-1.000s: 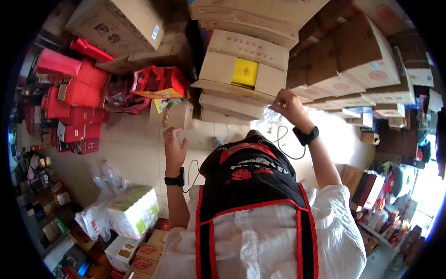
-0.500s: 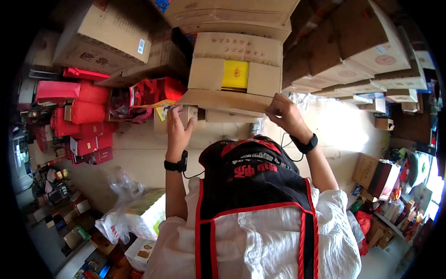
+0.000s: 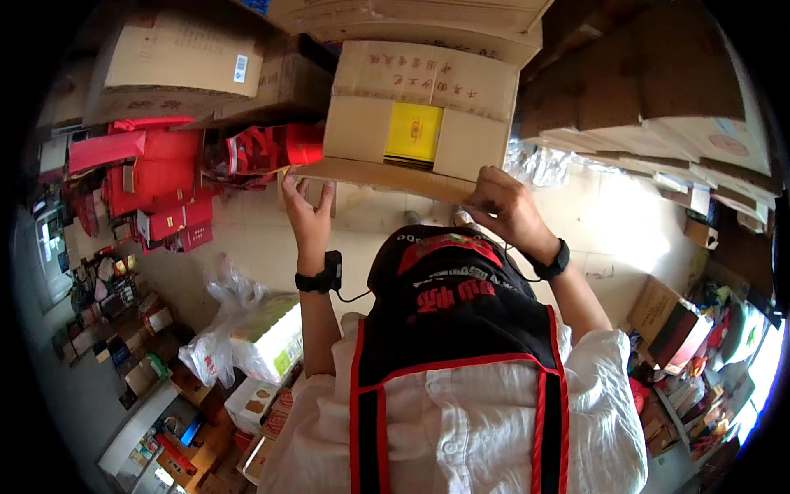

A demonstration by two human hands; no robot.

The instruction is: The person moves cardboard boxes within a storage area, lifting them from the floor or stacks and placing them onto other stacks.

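In front of me stands an open cardboard carton (image 3: 354,123), with a yellow box (image 3: 414,132) showing through the gap between its flaps. The carton's near flap (image 3: 387,174) sticks out toward me. At the flap's right end, my right hand (image 3: 514,212) is closed with fingers and thumb pinching the cardboard. My left hand (image 3: 308,216) is at the left corner of the same flap, fingertips against its edge and thumb held apart. Both wrists wear black bands.
Larger cartons rise behind, with a stacked row (image 3: 650,90) at right and another carton (image 3: 185,58) at left. Red gift bags and boxes (image 3: 169,177) sit at left. A plastic-wrapped pack (image 3: 263,337) lies by my left elbow. More boxes (image 3: 666,317) stand lower right.
The carton appears larger and tilted, its near flap slanting down to the right. Cardboard seen under that flap is mostly out of sight. My left hand has shifted left to the flap's corner.
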